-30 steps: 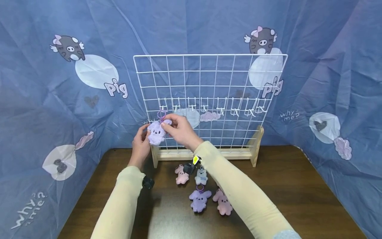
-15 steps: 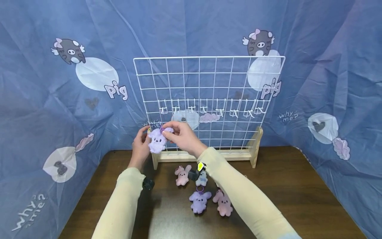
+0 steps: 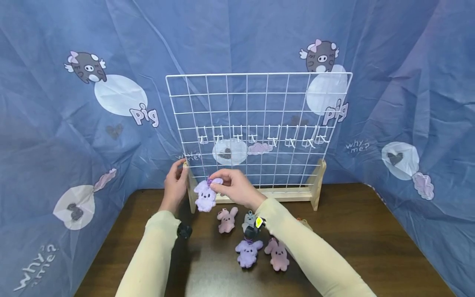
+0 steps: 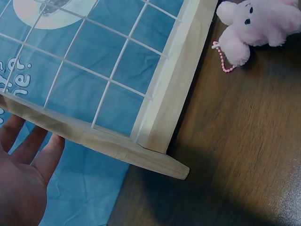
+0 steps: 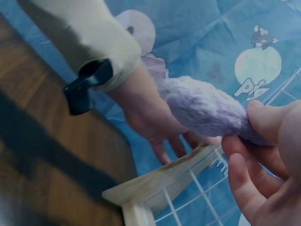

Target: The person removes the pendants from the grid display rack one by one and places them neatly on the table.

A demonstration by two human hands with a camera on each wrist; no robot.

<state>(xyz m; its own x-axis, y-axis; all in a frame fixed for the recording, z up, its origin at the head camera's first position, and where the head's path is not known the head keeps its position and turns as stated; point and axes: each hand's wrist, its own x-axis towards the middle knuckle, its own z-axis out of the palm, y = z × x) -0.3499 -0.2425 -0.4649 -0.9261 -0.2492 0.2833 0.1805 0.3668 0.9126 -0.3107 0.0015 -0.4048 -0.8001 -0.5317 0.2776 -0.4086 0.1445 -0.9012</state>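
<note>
In the head view my right hand (image 3: pixel 237 187) pinches a lilac plush keychain (image 3: pixel 205 198) near its purple ring, in front of the grid's lower left. The right wrist view shows its fluffy lilac body (image 5: pixel 207 106) side-on between thumb and fingers. My left hand (image 3: pixel 174 183) holds the upper end of the left wooden post (image 4: pixel 108 143) of the stand, fingers spread along its outer side in the left wrist view. The white wire grid (image 3: pixel 246 95) carries a row of hooks (image 3: pixel 272 141) with nothing hanging on them.
On the brown table (image 3: pixel 352 247) lie another lilac plush (image 3: pixel 248 253), two pink plushes (image 3: pixel 226 220) and a grey plush (image 3: pixel 249 218) partly hidden by the right wrist camera. A tan item (image 3: pixel 304 223) shows behind the right sleeve. A blue printed cloth (image 3: pixel 122 33) surrounds the table.
My right hand has brought the lilac plush down and slightly right, away from the hooks. The left hand stays at the left post. The head view has tilted up slightly.
</note>
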